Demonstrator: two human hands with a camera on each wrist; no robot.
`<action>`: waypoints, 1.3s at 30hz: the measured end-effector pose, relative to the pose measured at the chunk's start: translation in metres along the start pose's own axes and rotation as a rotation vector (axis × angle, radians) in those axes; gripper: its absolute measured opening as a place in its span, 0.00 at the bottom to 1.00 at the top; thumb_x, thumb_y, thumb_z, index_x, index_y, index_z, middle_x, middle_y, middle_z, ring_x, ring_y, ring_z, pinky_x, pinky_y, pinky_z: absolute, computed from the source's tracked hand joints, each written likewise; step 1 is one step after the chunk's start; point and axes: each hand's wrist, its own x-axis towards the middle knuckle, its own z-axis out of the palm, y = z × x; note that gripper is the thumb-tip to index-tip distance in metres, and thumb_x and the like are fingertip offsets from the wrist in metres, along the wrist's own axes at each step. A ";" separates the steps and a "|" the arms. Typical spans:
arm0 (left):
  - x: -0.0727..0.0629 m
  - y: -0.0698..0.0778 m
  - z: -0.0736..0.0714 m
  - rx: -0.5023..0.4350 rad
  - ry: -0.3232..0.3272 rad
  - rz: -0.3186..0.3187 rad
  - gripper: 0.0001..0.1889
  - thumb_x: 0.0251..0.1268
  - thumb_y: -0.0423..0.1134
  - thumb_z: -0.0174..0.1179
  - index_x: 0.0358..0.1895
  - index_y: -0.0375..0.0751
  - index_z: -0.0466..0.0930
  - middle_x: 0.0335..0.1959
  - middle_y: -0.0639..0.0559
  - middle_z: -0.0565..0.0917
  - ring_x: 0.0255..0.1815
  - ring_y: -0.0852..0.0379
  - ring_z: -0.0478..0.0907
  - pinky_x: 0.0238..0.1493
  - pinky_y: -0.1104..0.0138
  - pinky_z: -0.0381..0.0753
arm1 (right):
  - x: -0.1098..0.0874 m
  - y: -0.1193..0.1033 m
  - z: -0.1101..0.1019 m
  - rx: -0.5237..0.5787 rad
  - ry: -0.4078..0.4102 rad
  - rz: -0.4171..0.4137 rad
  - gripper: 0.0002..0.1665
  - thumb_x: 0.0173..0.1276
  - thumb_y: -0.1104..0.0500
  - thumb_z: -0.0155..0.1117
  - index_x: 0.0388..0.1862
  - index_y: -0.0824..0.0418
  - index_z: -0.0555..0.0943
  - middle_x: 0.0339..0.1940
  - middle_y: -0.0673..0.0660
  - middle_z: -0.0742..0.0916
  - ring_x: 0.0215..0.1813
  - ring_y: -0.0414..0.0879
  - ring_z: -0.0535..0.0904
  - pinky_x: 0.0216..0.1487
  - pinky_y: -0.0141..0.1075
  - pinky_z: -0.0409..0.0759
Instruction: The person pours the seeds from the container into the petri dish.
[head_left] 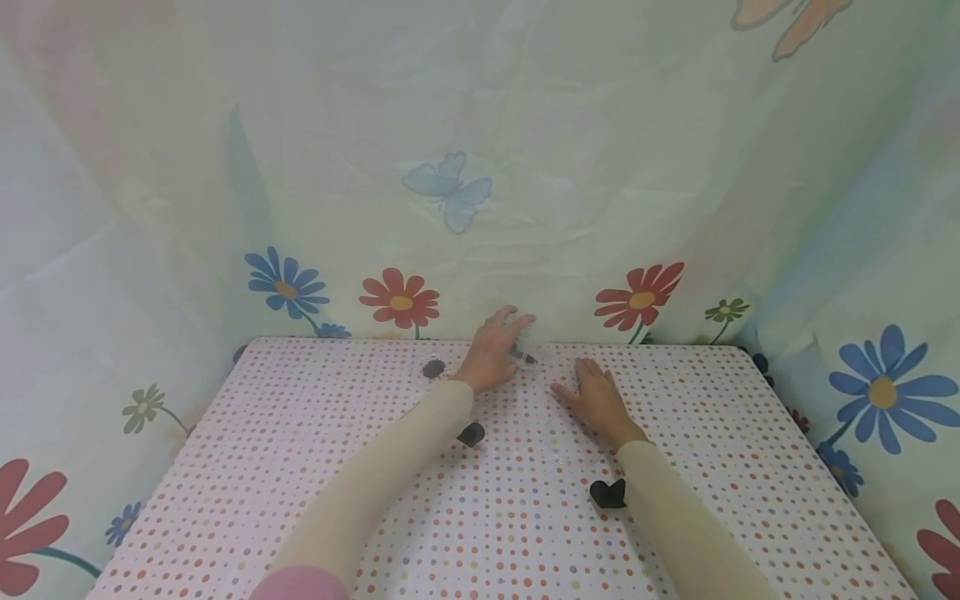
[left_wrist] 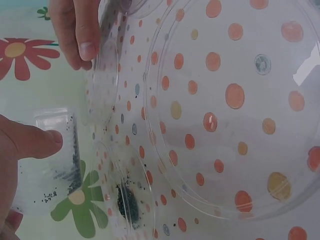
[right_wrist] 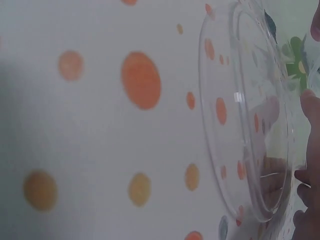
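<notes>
My left hand (head_left: 491,354) is at the far edge of the table and pinches a small clear plastic bag (left_wrist: 47,165). Dark granules lie inside the bag; its thumb (left_wrist: 37,142) presses on the front. Beside it on the left a clear round dish (left_wrist: 150,220) holds a pile of dark granules (head_left: 433,368), with loose ones scattered around. My right hand (head_left: 596,404) reaches over the table with thumb and fingers extended, holding nothing. In the right wrist view, its fingers (right_wrist: 310,200) are just beyond a clear lidded dish (right_wrist: 245,120).
A larger clear round dish (left_wrist: 240,100) and a smaller clear dish (left_wrist: 105,85) are on the dotted tablecloth (head_left: 517,517). Behind the table hangs a flowered curtain (head_left: 540,250). Black pieces (head_left: 607,493) sit against the inner sides of both sleeves.
</notes>
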 end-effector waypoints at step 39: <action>0.011 0.018 0.013 0.068 -0.040 0.059 0.48 0.48 0.34 0.71 0.73 0.61 0.56 0.76 0.47 0.56 0.77 0.50 0.54 0.76 0.58 0.58 | -0.001 0.009 0.003 0.139 -0.044 0.051 0.54 0.68 0.33 0.53 0.78 0.65 0.47 0.78 0.68 0.55 0.79 0.64 0.48 0.77 0.58 0.50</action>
